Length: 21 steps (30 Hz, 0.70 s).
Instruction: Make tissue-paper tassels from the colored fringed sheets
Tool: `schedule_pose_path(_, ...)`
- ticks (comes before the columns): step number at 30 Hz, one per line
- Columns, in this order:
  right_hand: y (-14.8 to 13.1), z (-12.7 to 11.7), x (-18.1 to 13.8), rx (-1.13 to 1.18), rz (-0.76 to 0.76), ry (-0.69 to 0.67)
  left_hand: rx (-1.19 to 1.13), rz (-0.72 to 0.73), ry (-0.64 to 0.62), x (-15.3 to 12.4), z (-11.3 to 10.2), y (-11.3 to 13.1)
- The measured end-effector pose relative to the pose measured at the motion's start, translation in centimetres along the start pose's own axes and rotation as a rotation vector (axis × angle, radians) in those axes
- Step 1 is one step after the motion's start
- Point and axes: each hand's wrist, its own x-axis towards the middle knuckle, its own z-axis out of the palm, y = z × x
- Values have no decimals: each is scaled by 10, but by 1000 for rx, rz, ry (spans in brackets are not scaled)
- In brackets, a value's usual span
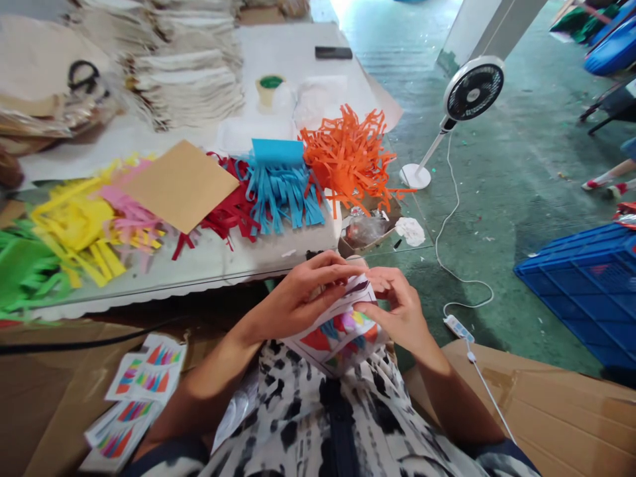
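Note:
In front of my lap I hold a white packet (338, 341) printed with colourful tassel shapes, tilted and partly covered by my fingers. My left hand (301, 291) is closed on its upper left side, fingers lying over the top edge. On the other side my right hand (400, 308) grips the packet, its thumb pressed on the printed face. What is inside the packet I cannot make out. Beyond my hands, fringed tassels in orange (348, 156), blue (281, 185), dark red (231, 215), pink (132, 222), yellow (79, 222) and green (30, 268) lie along the table edge.
A tan square sheet (183, 185) rests on the tassels. Stacked pale bundles (189, 79) and black-handled scissors (83, 76) are farther back. Printed cards (142, 381) lie on cardboard at lower left. To the right stand a fan (472, 93) and a blue crate (581, 291); a cord crosses the floor.

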Motion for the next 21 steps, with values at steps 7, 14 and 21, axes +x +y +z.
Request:
schedule_pose_path(7, 0, 1, 3, 22, 93, -30, 32, 13, -20, -1, -1, -2)
schedule_pose_path(14, 0, 2, 2, 57, 87, 4, 111, 39, -61, -6, 1, -5)
schedule_pose_path(21, 4, 4, 1, 120, 149, 20, 242, 47, -150, -2, -4, 1)
